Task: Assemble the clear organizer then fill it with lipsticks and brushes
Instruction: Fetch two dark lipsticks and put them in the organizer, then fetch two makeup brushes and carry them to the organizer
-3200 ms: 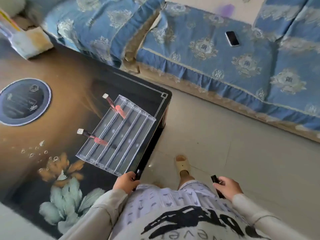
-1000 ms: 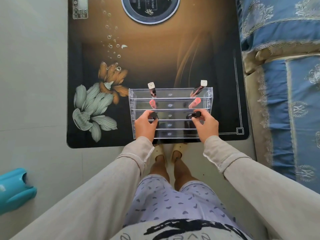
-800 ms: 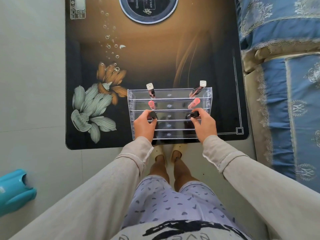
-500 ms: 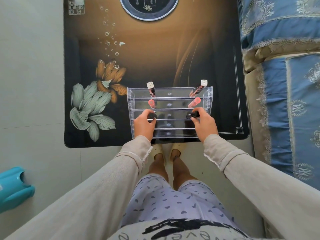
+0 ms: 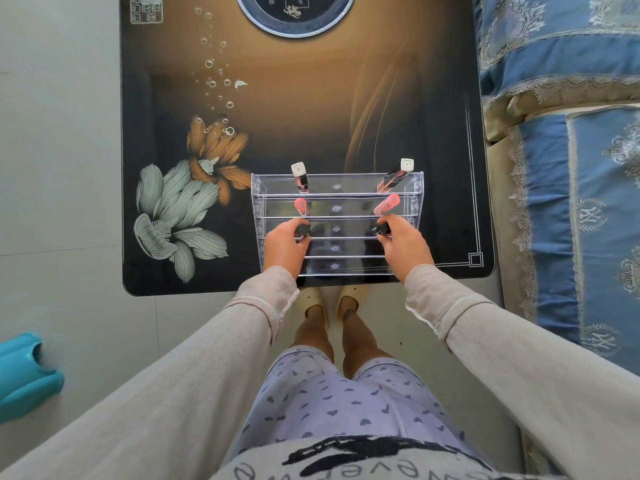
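Clear organizer point(image 5: 337, 194), lipsticks point(image 5: 300, 176) in back rows, hands point(image 5: 284, 247) point(image 5: 405, 247) pinching black tubes point(image 5: 303, 231) point(image 5: 383, 231)

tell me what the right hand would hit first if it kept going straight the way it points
Probably the pink lipstick one row ahead in the organizer, just beyond the black lipstick the right hand pinches; depth is unclear.
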`<state>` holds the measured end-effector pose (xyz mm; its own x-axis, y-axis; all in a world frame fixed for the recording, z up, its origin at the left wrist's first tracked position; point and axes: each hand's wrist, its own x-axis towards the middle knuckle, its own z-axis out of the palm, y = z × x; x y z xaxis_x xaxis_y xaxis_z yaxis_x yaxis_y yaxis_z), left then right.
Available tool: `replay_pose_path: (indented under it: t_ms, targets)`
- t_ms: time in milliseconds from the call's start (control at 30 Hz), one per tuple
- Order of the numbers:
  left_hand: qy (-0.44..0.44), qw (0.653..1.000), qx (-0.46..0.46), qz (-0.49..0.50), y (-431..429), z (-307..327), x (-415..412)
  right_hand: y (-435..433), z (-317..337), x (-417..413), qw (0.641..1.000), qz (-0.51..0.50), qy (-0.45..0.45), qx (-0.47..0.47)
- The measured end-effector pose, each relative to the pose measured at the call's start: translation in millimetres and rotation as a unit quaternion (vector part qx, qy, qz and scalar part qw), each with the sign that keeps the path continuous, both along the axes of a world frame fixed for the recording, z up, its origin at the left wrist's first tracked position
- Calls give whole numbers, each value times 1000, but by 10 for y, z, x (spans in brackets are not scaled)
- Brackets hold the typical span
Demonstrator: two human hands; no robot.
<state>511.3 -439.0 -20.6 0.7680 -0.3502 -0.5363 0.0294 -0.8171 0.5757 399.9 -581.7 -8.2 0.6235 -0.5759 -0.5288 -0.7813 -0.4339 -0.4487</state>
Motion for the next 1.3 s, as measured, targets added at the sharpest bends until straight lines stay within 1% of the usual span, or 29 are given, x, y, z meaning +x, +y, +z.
replay_pose_path:
  t_ms: [200, 500, 700, 800, 867, 933, 1000, 1100, 1200, 1300]
  targets:
    - [-11, 1000, 0, -29, 1, -15, 31, -13, 4, 1, 1000, -15, -9, 18]
    - [-7, 999, -13, -28, 32, -11, 12, 13, 17, -26, 999, -30, -22, 16]
    - [-34, 999, -22, -13, 208, 90, -52, 57, 71, -122, 996, -64, -56, 5]
    - [-83, 996, 3, -26, 459, 129, -101, 111, 99, -304, 996, -79, -43, -30]
    - [-96, 995, 20, -35, 673, 134, -146, 173, 103, -467, 995, -85, -33, -37]
    - [-56, 998, 33, -18, 899, 128, -212, 244, 93, -643, 995, -94, -14, -24]
    - [17, 998, 59, -9, 1122, 112, -303, 325, 68, -834, 995, -92, 33, 2]
    - [110, 986, 119, -48, 1437, 88, -451, 431, 25, -1094, 988, -75, 120, 59]
    - [148, 972, 167, -78, 1663, 97, -535, 438, 18, -1225, 972, -89, 180, 124]
    - [157, 966, 192, -67, 1748, 117, -540, 409, -13, -1269, 963, -98, 201, 150]
